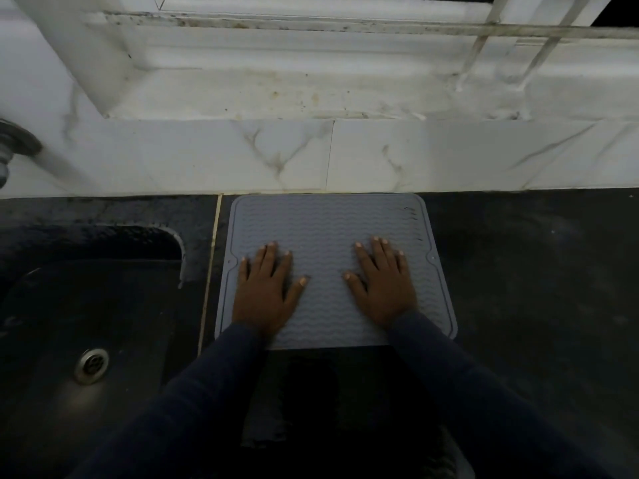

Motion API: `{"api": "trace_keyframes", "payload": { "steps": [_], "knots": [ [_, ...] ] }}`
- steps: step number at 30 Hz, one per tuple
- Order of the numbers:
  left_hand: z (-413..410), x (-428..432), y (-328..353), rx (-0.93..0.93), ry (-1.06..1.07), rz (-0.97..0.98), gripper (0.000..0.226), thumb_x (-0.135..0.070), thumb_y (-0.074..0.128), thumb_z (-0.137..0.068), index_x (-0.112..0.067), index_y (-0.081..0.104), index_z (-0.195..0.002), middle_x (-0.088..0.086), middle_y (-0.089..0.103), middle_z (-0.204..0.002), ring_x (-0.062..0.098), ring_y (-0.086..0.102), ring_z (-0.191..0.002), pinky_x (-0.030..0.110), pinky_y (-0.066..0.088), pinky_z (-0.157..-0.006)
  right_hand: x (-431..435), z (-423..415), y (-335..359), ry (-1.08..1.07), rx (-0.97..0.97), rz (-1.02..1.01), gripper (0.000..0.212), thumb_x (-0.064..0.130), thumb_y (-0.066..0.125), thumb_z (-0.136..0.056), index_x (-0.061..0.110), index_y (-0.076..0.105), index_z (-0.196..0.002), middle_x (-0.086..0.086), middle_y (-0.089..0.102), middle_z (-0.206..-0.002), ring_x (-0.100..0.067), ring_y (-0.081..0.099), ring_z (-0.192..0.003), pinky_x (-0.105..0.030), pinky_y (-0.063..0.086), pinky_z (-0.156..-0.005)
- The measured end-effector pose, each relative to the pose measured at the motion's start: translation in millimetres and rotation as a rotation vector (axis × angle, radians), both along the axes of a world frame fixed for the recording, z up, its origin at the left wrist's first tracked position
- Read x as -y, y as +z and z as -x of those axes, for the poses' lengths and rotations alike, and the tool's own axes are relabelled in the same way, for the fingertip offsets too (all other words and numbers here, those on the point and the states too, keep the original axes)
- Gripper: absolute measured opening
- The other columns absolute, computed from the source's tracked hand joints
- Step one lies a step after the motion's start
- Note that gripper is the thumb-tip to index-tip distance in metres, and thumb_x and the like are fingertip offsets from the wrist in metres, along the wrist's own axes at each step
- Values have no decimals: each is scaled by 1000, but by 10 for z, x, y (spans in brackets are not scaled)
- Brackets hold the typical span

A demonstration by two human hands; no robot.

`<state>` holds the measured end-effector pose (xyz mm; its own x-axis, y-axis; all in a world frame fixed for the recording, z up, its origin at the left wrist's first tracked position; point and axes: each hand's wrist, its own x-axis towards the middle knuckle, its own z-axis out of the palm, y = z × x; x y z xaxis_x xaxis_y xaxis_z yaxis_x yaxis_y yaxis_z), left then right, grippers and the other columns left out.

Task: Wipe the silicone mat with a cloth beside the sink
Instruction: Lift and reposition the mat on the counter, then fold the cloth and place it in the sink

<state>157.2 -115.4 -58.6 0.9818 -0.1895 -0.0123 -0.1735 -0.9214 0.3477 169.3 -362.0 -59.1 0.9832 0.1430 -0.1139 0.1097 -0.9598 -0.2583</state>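
1. The silicone mat (332,229) was seen as a grey rectangle with rounded corners, a raised border line and a wavy ribbed surface; a small notch with a dot was seen midway along each side edge.
2. It was laid flat on the dark countertop (518,271), its far edge just against the marble-patterned wall tiles (242,157), just right of the sink (86,305).
3. A few dark marks were noted near its far-right corner.
4. The left hand (266,292) was pressed palm-down on the mat's left half, fingers spread, nothing gripped.
5. The right hand (383,285) was pressed flat on the right half, fingers likewise apart, nothing held.
6. Dark sleeves (466,392) were seen covering both forearms; the mat's near corners were hidden under them.
7. A greyish piece of fabric (264,426) was seen below the mat's near edge, mostly in shadow; whether it was the cloth could not be told.
8. The sink was cut off at the left edge; only its drain (91,365) was clearly made out.
9. A metal fitting (14,146) at far left was blurred and cropped.
10. The stained window ledge (276,95) above was visible.
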Motion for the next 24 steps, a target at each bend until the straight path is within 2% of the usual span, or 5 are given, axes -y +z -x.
{"api": "trace_keyframes", "payload": {
  "steps": [5, 9, 12, 18, 24],
  "knots": [
    [642, 43, 8, -24, 13, 2, 69, -59, 21, -93, -18, 39, -145, 13, 25, -156, 30, 17, -145, 51, 5, -116, 60, 728, 63, -119, -27, -34, 70, 59, 15, -92, 26, 23, -154, -11, 14, -162, -29, 7, -150, -48, -1, -119],
    [1068, 400, 41, -31, -19, -32, 53, -43, 34, -91, -14, 60, -127, 20, 48, -141, 39, 43, -131, 62, 29, -104, -80, 1305, 145, -28, 7, -2, 56, 45, 36, -86, 20, 62, -129, -19, 55, -138, -39, 52, -127, -59, 40, -99],
    [1374, 761, 110, 11, -163, 29, 45, -36, 38, -87, -12, 70, -109, 20, 62, -123, 40, 57, -116, 61, 40, -96, 31, 1644, 297, -19, 134, -141, 38, 37, 47, -83, 20, 74, -103, -8, 72, -108, -29, 69, -100, -52, 54, -87],
    [1850, 1365, 299, -65, -344, 366, 44, -39, 40, -91, -13, 67, -112, 8, 66, -112, 24, 62, -103, 29, 46, -92, 666, 2371, 695, -426, 272, -118, 28, 34, 63, -82, 24, 73, -106, -2, 69, -112, -30, 61, -105, -44, 46, -87],
    [2113, 1745, 381, -264, -313, 513, 26, -26, 60, -92, -14, 69, -112, 2, 71, -104, 15, 65, -93, 15, 44, -84, 1082, 2820, 622, -754, -84, -77, 76, 50, 67, -79, 27, 37, -144, -8, 45, -135, -34, 44, -124, -50, 40, -96]
  ]
}}
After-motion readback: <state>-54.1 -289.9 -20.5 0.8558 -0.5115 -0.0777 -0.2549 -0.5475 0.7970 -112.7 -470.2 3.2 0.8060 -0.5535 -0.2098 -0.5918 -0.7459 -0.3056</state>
